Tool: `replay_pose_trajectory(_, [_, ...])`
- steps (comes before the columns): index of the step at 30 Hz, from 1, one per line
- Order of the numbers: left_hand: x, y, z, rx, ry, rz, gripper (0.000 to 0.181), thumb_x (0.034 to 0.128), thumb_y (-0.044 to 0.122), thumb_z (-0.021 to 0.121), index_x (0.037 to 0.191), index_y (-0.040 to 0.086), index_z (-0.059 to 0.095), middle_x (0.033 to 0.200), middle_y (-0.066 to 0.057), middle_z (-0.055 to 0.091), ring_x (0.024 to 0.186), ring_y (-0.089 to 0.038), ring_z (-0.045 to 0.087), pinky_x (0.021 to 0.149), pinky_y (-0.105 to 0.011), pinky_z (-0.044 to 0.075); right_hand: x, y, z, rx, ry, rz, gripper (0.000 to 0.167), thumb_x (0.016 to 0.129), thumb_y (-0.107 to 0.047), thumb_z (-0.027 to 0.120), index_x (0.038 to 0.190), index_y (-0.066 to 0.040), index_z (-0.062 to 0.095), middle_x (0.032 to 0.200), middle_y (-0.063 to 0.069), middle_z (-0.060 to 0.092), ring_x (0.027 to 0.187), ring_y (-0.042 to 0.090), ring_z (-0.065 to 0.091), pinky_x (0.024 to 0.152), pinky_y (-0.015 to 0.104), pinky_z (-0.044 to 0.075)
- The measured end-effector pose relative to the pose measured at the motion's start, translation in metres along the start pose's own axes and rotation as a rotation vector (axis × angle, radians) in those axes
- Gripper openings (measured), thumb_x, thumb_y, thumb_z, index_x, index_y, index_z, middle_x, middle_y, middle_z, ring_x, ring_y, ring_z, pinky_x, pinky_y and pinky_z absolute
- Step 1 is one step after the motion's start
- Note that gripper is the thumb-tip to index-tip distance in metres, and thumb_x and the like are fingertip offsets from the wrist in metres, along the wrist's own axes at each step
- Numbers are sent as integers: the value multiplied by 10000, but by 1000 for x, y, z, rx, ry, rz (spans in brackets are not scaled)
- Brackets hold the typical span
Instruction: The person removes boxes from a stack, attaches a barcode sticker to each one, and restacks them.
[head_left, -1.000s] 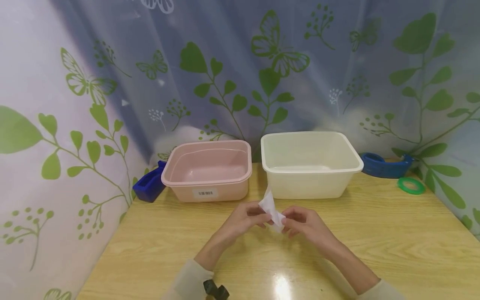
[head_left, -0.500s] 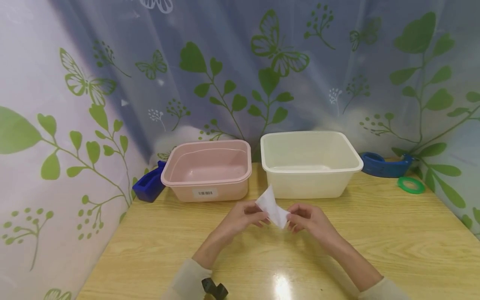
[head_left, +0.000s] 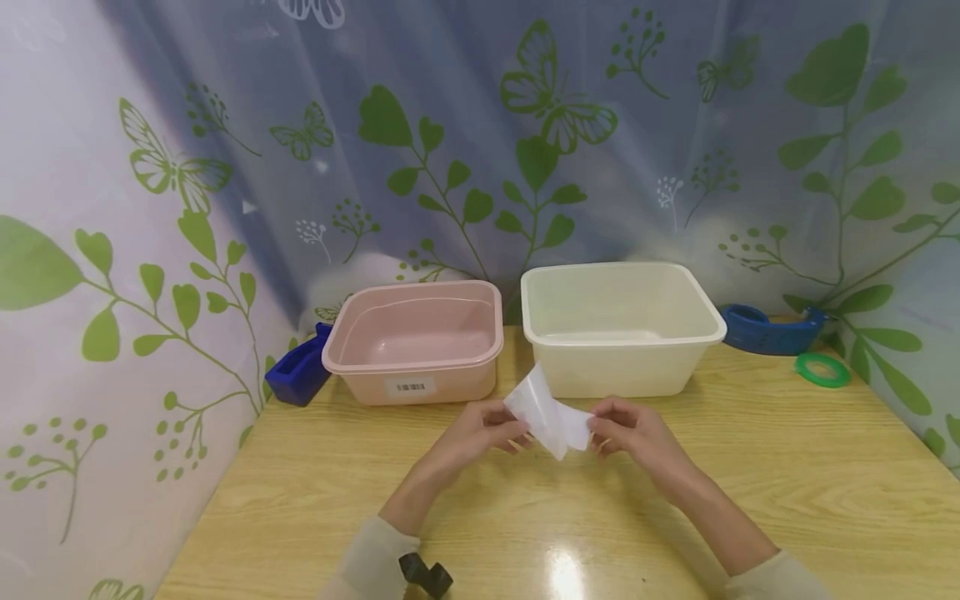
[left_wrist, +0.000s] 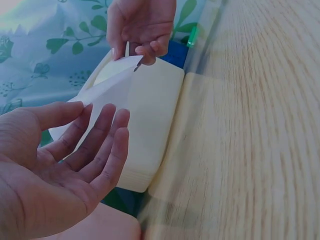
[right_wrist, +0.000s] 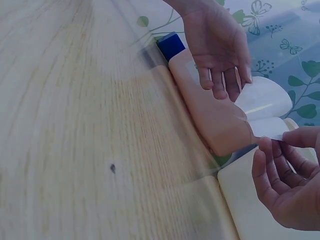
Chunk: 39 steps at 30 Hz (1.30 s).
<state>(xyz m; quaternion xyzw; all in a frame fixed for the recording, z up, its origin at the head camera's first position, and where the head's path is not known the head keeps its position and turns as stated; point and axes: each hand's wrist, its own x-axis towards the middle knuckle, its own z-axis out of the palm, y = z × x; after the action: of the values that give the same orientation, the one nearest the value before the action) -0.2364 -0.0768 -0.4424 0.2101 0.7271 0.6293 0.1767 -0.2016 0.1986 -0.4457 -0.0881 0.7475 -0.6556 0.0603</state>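
A thin white sheet of paper [head_left: 538, 410] is held between my two hands above the table, in front of the white basin. It is curled, with a glossy part on the left and a flatter flap at the right. My left hand [head_left: 480, 435] pinches its left side between thumb and index finger. My right hand [head_left: 641, 435] pinches the flap's right end the same way. In the left wrist view, the sheet [left_wrist: 115, 92] stretches from the left hand's [left_wrist: 65, 160] fingertips towards the right hand. The right wrist view has the sheet [right_wrist: 265, 97] bent into two lobes.
Behind my hands stand a pink basin [head_left: 412, 379] with a barcode label and a white basin [head_left: 611, 371]. A dark blue holder [head_left: 298, 371] lies far left. At right are a blue tape dispenser [head_left: 772, 335] and a green ring [head_left: 822, 372]. A patterned curtain closes the back.
My hands have drawn apart, the right hand moving to the right and the left slightly left. The white paper has spread wider between them, and more of its right flap shows.
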Motion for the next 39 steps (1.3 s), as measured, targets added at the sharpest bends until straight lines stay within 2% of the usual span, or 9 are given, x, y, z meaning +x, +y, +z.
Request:
replay_pose_trajectory(8, [-1,1,-5,2,-10,-9,297,1027,124,641,1242,-81,639,1141,-236,722,1093,-522,670,889,-494,612,2,0,-13,6,20,-16,280,1018,-157,672,1115,98,610,886,71,677,799,199,681,766,397,621])
replay_pose_trajectory(12, [-1,1,-7,7,-17,-1,307,1034,130,630,1254,-83,633,1128,-219,726,1078,-508,681,878,-476,616,2,-1,-22,17,43,-24,271,1020,-143,669,1119,103,613,874,43,682,791,185,681,760,387,624])
replay_pose_trajectory(20, [-1,2,-9,13,-12,-5,308,1033,131,630,1258,-80,637,1144,-271,711,1064,-479,695,869,-452,619,3,-2,-38,25,87,-35,239,1020,-114,659,1111,103,616,891,-6,699,796,158,677,727,356,618])
replay_pose_trajectory(24, [-1,2,-10,19,-13,-15,314,1033,144,635,1258,-75,639,1130,-247,721,1052,-436,711,873,-441,615,3,-3,-46,48,130,-11,190,1026,-122,658,1098,52,640,881,-22,697,791,151,681,720,326,610])
replay_pose_trajectory(30, [-1,0,-10,25,-23,-25,301,1032,156,640,1223,-76,646,1070,-202,745,1000,-335,739,901,-518,599,4,-2,-51,68,153,5,132,1020,-127,673,1067,-4,657,861,-30,695,774,148,688,711,315,609])
replay_pose_trajectory(35, [-1,-1,-7,22,-110,-52,252,1027,160,646,1160,-53,667,1042,-185,764,977,-271,751,935,-558,580,3,-3,-51,79,157,2,109,1018,-112,670,1047,-7,658,851,-24,693,763,148,686,698,307,605])
replay_pose_trajectory(39, [-2,-5,-2,18,-208,-96,226,1015,167,655,1136,-23,673,1027,-146,774,954,-236,754,916,-465,599,3,-3,-51,76,162,3,101,1024,-114,662,1046,-17,654,852,-25,687,765,143,686,701,301,604])
